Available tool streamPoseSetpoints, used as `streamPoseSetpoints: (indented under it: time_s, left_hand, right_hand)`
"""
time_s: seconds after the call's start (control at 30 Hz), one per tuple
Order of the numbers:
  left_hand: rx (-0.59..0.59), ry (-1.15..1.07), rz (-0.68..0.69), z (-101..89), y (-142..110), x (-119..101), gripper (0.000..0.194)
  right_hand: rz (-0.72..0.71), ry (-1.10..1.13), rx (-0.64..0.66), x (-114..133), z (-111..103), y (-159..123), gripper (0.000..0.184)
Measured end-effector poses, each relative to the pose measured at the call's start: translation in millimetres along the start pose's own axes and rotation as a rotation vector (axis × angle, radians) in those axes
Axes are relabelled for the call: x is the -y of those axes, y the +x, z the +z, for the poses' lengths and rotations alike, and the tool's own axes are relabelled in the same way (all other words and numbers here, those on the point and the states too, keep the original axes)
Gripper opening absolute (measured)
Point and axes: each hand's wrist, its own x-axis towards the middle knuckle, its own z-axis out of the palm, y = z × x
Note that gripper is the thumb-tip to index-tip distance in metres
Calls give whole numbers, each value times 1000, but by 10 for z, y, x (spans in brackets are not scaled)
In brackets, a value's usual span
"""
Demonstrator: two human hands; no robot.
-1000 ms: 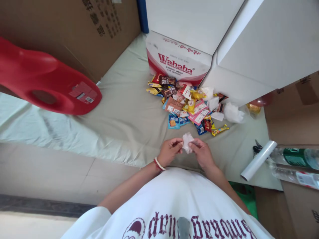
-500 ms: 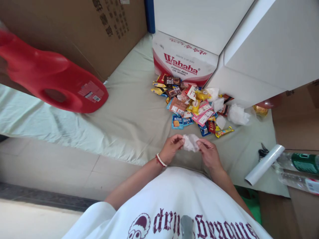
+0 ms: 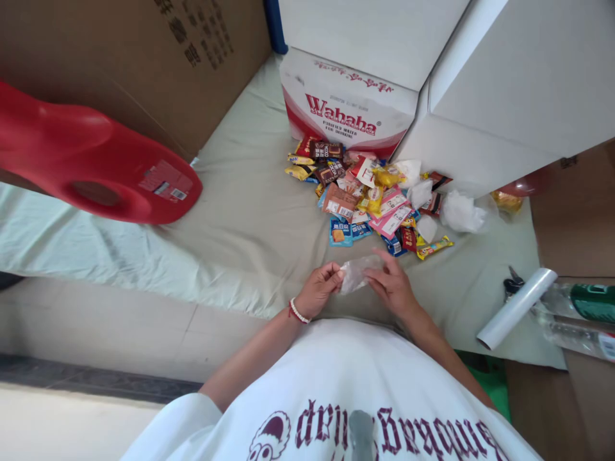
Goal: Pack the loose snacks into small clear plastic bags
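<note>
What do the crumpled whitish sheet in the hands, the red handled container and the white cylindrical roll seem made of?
Crumpled whitish sheet: probably thin, glossy plastic film; it creases and looks partly see-through.
Red handled container: likely hard plastic, satin; smooth moulded curves.
White cylindrical roll: perhaps plastic film or coated paper, glossy; a pale sheen.

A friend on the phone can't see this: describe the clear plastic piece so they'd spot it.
Find the white Wahaha box, with snack packets heaped at its foot. Below that heap in the picture, the left hand pinches a thin, clear plastic piece, the right hand at its other end. Unlike the crumpled white lumps nearby, it alone is held.
</note>
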Motion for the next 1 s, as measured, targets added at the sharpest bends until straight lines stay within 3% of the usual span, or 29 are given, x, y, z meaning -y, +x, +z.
streamPoseSetpoints:
  time_s: [0.1, 0.23, 0.3, 0.37, 0.47, 0.53, 0.6, 0.7, 0.8, 0.87, 0.9, 1.0]
  left_hand:
    - [-50, -12, -5, -121, 49, -69, 60]
    - [-274, 61, 62, -330, 39, -137, 57]
    - [-326, 145, 114, -304, -15, -119, 55]
    - [-242, 225, 148, -156, -65, -64, 53]
    - [-113, 300, 143, 133, -50, 24, 75]
    - [-100, 282, 93, 198, 23, 24, 67]
    - [-80, 249, 47, 81, 112, -60, 48]
    - [-79, 272, 80, -336, 208, -296, 39]
    - [-425, 358, 185, -694, 216, -488, 34]
    - [-540, 387, 157, -723, 162, -508, 40]
    - [-479, 383, 89, -659, 122, -479, 48]
    - [-60, 382, -118, -220, 2, -279, 69]
  right_hand:
    - [44, 113, 51, 52, -16, 106, 19]
    - [327, 300, -119, 36, -4, 135, 29]
    - [418, 338, -186, 58, 52, 116, 33]
    - [471, 388, -240, 131, 118, 93, 33]
    - [525, 515, -233, 293, 128, 67, 33]
    - [561, 588, -206, 373, 22, 57, 35]
    - [611, 643, -198, 387, -151, 48, 38]
    - [712, 714, -215, 297, -372, 12, 46]
    - [823, 798, -229, 177, -363, -70, 53]
    - [861, 866, -223, 141, -238, -143, 53]
    - [862, 903, -219, 142, -160, -180, 52]
    - [799, 986, -244, 200, 57, -277, 49]
